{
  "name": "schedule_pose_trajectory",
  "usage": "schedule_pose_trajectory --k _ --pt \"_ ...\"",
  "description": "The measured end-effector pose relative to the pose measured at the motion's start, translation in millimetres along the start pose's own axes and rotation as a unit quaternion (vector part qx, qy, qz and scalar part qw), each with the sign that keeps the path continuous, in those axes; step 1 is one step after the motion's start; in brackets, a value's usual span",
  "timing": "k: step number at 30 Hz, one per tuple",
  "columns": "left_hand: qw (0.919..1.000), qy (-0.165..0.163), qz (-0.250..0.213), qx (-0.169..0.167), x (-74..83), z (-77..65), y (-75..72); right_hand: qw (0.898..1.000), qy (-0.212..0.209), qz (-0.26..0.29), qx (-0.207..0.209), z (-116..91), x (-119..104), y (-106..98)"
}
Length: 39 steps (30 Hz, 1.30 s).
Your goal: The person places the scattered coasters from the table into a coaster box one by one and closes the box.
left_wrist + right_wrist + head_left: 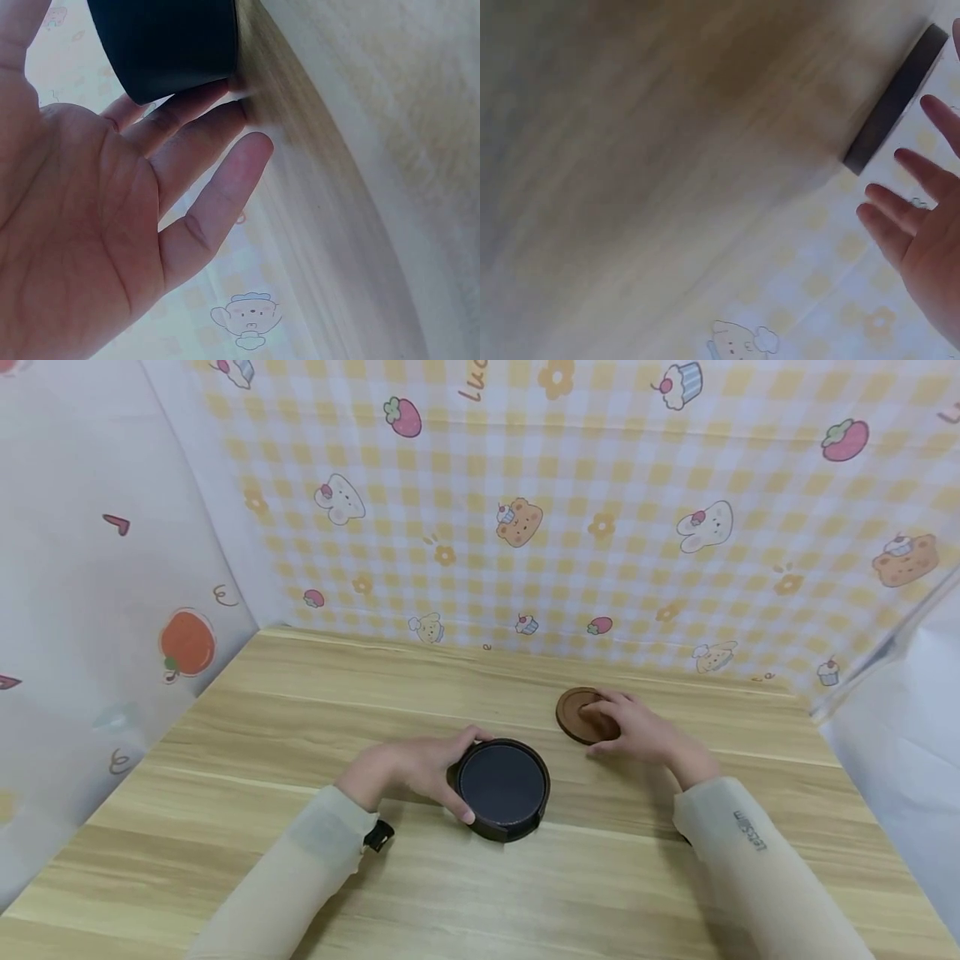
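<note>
A round black coaster holder (504,833) stands on the table in the middle of the head view, with a flat black disc (502,783) inside its rim. My left hand (426,767) holds it from the left, thumb at the front and fingers toward the back. In the left wrist view, the dark wall of the holder (172,45) rises beside my fingers. Farther back and right lies a round brown coaster (573,717). Over its right part is my right hand (637,733), fingers spread. The right wrist view has the coaster edge-on, just past my extended fingertips (930,105).
The wood-grain table (247,760) runs back to a checked cloth (450,485) with cartoon prints. A white printed sheet (97,610) hangs at the left, and another white sheet (915,718) stands along the right edge.
</note>
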<state>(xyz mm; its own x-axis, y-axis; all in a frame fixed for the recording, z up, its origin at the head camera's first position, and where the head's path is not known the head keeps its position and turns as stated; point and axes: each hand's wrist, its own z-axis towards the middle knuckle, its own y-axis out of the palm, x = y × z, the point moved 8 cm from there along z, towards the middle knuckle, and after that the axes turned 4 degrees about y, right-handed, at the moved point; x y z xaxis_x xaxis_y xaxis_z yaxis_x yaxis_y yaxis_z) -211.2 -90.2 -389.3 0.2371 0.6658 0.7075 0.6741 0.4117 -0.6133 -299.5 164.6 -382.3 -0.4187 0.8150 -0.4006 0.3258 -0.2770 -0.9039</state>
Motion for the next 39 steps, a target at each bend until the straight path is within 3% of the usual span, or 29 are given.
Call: schedule_pose_trajectory --k 12,25,35,39 --pt "1.0000 -0.001 -0.006 0.002 0.6 -0.3 1.1 0.999 -0.004 0.025 -0.028 13 9 3" --pt "0.9999 0.000 0.010 0.005 1.1 -0.9 1.0 0.999 -0.019 0.038 -0.025 21 12 3" --pt "0.9999 0.005 0.011 0.008 -0.8 0.6 0.0 0.998 -0.067 0.012 -0.002 24 4 1" --pt "0.9999 0.002 0.008 0.006 -0.2 -0.6 -0.1 0.998 -0.061 0.000 -0.003 22 3 1"
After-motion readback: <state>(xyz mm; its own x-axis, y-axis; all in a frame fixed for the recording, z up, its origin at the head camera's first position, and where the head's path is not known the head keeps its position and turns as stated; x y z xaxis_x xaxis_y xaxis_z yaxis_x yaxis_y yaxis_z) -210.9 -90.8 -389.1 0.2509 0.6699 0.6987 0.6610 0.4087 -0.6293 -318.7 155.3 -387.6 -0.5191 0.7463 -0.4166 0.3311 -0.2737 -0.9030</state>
